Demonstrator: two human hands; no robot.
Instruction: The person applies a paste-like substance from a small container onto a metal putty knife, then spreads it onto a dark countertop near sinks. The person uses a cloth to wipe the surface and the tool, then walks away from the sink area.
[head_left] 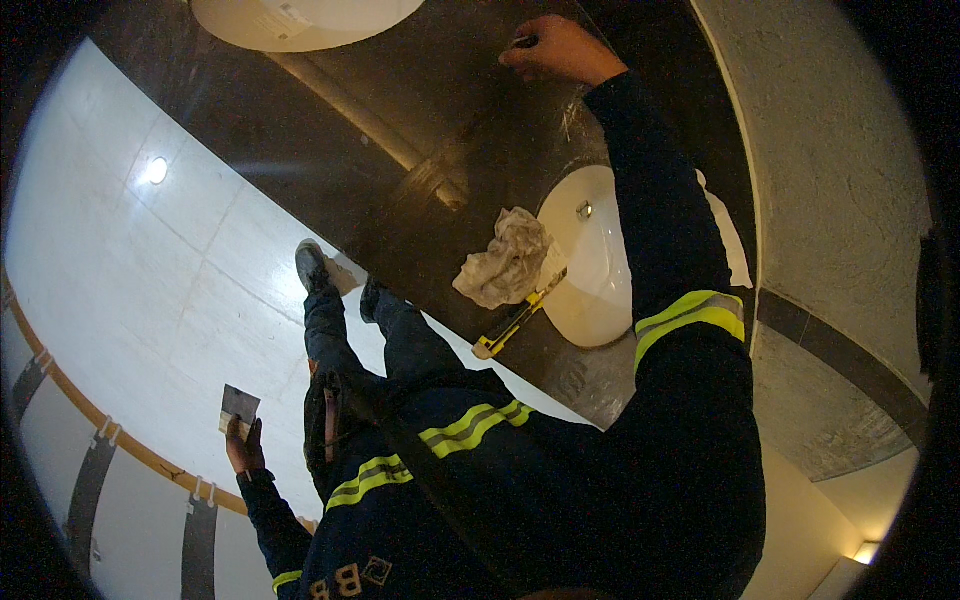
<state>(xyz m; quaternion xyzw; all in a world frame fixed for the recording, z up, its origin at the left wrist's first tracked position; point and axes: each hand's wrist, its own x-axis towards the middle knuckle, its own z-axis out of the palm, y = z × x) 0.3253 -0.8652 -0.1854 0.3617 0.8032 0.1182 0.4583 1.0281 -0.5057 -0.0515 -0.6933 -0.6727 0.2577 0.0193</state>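
My left hand (244, 447), low at the left and away from the counter, is closed around a flat scraper (241, 402) with a grey rectangular blade. Over the dark, glossy countertop (420, 235) my right hand (568, 52) reaches to the far side, fingers pinched on a small dark piece that I cannot make out. Nearer me, a white oval sink (590, 290) is set in the counter, partly behind my right sleeve. A crumpled pale cloth or paper (505, 262) lies beside its left rim. Against that rim rests a yellow and black utility knife (515, 322).
A second white sink (310, 25) is at the far left of the counter. Something white (728, 235) lies behind my right arm. A rough grey wall (830, 150) borders the counter on the right. Pale floor tiles (200, 240) spread to the left, toward panels with dark stripes.
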